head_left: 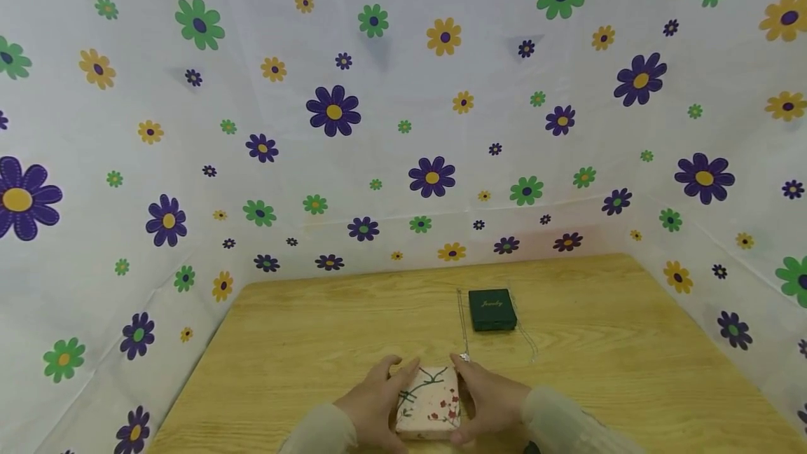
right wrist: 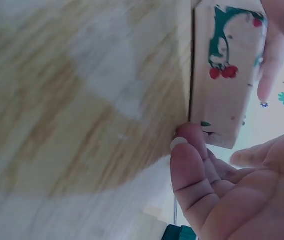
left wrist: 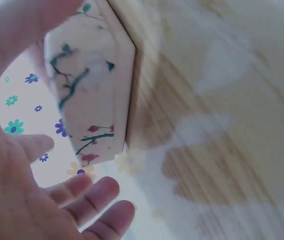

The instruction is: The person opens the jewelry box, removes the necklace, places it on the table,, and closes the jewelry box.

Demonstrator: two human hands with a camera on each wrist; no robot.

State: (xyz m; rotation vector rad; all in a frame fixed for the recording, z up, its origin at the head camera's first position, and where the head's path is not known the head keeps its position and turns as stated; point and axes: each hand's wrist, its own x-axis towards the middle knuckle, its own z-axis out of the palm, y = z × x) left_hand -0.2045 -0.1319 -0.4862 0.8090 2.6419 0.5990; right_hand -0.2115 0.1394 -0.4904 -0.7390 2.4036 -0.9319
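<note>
A cream box printed with green branches and red blossoms sits on the wooden table between both hands. My left hand grips its left side, index finger by the far corner and thumb by the near one. On the opposite side my right hand holds the box in the same way. The left wrist view has the patterned side of the box beside the thumb, with the other fingers loosely bent. In the right wrist view, curled fingertips lie by the end of the box.
Farther back on the table lies a dark green jewelry box with gold lettering. A thin silver chain runs along its sides, its pendant close to my right fingertips. Flower-printed white cloth encloses the table.
</note>
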